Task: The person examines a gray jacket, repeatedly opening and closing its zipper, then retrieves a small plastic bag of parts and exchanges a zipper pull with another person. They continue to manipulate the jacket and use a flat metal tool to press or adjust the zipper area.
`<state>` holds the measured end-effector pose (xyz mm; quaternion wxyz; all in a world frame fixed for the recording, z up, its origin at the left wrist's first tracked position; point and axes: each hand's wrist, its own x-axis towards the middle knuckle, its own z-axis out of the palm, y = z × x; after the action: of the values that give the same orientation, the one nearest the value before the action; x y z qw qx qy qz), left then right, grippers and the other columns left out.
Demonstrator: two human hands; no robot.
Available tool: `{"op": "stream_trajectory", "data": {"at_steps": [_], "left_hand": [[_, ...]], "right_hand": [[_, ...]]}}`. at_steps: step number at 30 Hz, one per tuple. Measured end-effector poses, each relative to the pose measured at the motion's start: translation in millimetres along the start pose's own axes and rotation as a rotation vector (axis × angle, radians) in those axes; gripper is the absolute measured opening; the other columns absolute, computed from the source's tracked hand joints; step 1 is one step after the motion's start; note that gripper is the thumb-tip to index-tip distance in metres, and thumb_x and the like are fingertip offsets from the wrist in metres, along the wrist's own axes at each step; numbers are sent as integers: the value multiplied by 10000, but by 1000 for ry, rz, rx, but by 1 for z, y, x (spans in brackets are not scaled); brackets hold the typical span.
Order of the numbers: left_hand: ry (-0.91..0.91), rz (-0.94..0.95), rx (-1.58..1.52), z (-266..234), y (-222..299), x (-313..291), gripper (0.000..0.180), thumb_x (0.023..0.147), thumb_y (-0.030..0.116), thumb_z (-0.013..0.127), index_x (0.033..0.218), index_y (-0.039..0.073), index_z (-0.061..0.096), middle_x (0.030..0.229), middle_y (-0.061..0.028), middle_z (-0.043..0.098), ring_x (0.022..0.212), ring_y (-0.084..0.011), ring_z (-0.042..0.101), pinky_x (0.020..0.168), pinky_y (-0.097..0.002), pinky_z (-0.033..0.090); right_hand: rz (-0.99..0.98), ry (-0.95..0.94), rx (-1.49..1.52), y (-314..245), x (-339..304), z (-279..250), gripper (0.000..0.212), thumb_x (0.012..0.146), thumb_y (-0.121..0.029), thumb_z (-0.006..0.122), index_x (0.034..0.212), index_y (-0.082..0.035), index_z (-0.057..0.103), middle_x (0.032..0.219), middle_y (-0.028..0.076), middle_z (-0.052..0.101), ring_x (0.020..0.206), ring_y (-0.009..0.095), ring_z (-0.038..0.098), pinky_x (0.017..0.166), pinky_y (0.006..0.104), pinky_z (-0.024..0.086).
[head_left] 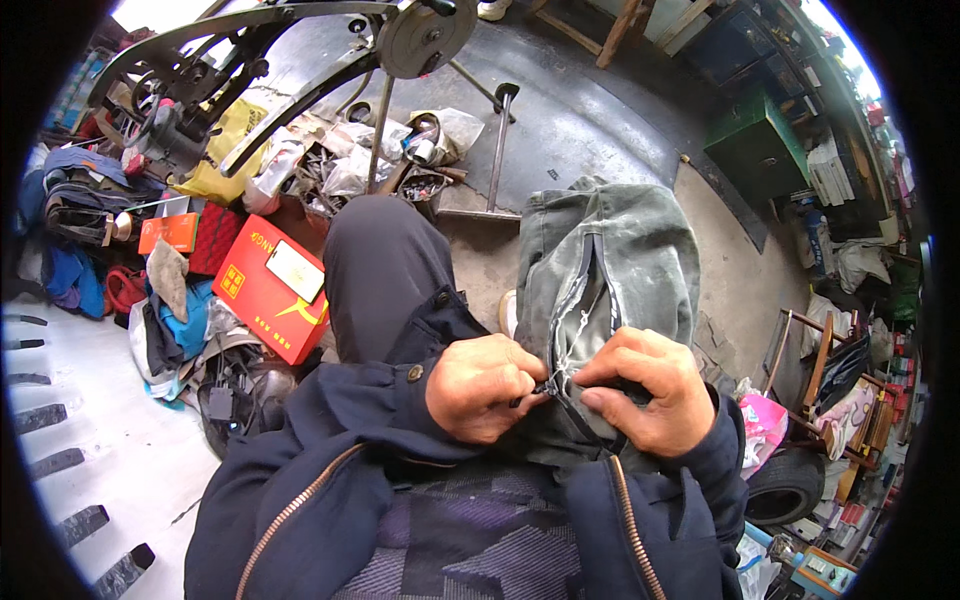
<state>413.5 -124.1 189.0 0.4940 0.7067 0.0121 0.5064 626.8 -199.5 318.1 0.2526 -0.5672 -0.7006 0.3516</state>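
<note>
a: where's the piece in hand?

b: the faded grey-green, heavy-looking cloth item [655, 265] lies across the lap, just right of the knee in smooth dark trousers [385, 270]. its long slit, edged by a narrow dark zip-like strip [553, 340], gapes toward the chest.

a: how would it handle?

b: soft and floppy, i'd judge, light enough for the lap to carry, the weave thick and not slippery. the strip should be stiffer than the cloth. the loose white threads [568, 350] along the slit look the fragile part; a tug could fray them further.

a: best hold?

b: i'd pinch the strip close to its near end and steady the opposite edge of the slit, keeping off the threads.

a: and the hands?

b: the bare left hand [485, 388] comes in from the lower left, back upward, thumb and fingers pinched on the strip's near end. the bare right hand [650, 390] reaches from the lower right, fingers curled, thumb and forefinger almost meeting by the threads; whether they grip anything, i can't tell. both wrists sit low, near the body.
</note>
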Motion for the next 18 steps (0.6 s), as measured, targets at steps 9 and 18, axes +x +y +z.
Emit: {"op": "stream_trajectory", "data": {"at_steps": [9,18], "left_hand": [[7,45,63,4,-3,-10,227,857,-79,775,960,3,590,926,-178,714,755,-341,689,701,-416,572],[-62,-178,-103,-6,0,-1,108,932,-15,734,948,4,629,923,-159,713,766,-287,690,722,-368,555]], "right_hand": [[25,-10,13,7,-5,6,234,779,11,806,1006,-48,805,867,93,706,809,262,663,752,361,502],[-18,71,-50,6,-6,5,140,804,-39,827,908,-91,749,747,47,642,661,240,618,663,361,455]]}}
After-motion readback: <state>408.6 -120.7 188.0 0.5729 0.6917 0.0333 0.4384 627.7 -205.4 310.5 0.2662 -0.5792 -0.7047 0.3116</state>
